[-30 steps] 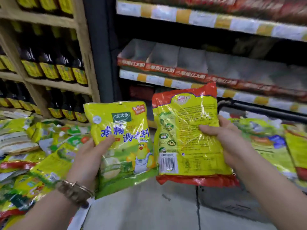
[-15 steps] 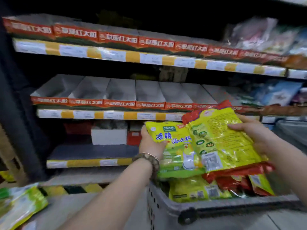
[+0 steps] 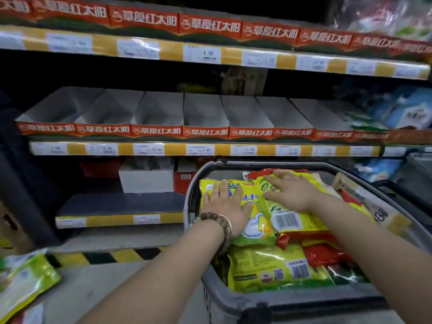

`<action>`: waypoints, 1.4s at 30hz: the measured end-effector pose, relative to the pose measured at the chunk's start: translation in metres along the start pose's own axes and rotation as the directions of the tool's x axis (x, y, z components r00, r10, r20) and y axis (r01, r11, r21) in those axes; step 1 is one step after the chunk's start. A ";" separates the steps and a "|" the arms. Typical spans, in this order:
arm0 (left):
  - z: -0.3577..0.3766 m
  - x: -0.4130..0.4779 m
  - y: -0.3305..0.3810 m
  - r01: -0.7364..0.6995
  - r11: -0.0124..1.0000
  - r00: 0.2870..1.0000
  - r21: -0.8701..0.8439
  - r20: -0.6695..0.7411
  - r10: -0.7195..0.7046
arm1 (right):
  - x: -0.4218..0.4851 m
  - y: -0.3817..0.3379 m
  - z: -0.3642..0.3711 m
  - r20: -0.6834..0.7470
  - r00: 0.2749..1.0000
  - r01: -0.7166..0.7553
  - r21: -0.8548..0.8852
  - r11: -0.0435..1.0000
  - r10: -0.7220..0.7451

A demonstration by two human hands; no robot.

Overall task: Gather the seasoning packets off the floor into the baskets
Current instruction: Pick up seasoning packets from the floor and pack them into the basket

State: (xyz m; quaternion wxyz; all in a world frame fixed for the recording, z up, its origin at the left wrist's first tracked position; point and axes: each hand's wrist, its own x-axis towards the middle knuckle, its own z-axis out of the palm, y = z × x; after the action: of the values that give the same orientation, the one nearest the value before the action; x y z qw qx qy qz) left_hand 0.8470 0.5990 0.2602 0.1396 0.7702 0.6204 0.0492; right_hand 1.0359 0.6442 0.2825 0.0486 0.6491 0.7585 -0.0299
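A grey basket (image 3: 233, 302) stands on the floor at the lower right, full of yellow and red seasoning packets. My left hand (image 3: 225, 204) lies flat, fingers straight, on a yellow-green packet with blue writing (image 3: 253, 206) on top of the pile. My right hand (image 3: 292, 191) presses flat on a yellow packet with a red edge and barcode (image 3: 287, 218) beside it. More packets (image 3: 268, 270) lie underneath. A loose yellow-green packet (image 3: 25, 279) lies on the floor at the lower left.
Store shelves rise behind the basket, with empty grey display trays (image 3: 159, 111) behind red banners. The bottom shelf (image 3: 119, 204) holds a white box (image 3: 146, 180). A yellow-black hazard strip (image 3: 105, 256) runs along the floor. Another basket's dark rim (image 3: 406, 195) shows at right.
Both hands carried the two packets from beside the floor pile over to the basket, lowered them onto the pile and opened flat on top of them.
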 end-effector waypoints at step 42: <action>0.112 -0.336 -0.409 0.760 0.375 0.456 -0.531 0.024 -0.890 | -0.066 -0.512 0.148 0.328 0.766 0.504 0.227 0.833 -0.553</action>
State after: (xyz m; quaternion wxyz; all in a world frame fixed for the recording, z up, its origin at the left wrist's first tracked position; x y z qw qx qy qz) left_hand 0.4138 0.3345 0.0724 0.2420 0.2773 0.9027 0.2231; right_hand 0.5450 0.4839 0.1335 0.1432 0.3921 0.8829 -0.2150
